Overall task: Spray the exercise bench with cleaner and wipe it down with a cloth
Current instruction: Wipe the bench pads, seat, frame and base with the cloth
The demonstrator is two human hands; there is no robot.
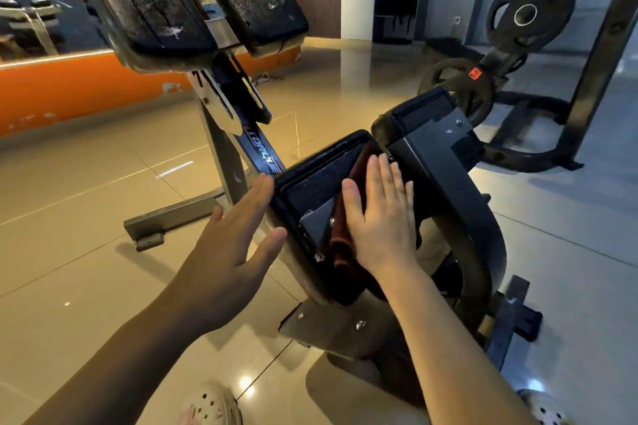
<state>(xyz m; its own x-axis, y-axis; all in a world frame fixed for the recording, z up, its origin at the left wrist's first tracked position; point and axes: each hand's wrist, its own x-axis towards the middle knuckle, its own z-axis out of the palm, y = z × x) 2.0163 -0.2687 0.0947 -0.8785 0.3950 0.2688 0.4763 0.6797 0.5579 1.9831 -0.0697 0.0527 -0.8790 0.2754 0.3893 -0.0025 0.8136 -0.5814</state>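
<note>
Standing on a tiled floor (103, 217), the exercise bench (241, 155) has two upper pads (145, 0) wet w/ spray. Lower down, its seat pad (310, 179) is tipped up. Right hand (383, 214), fingers flat, presses a dark red cloth (341, 238) against it. Left hand (228, 252), fingers straight, touches pad's left edge.

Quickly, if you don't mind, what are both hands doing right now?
Left hand: open, fingers straight against the seat pad's edge.
Right hand: open, pressing the brown cloth flat onto the pad.
</note>
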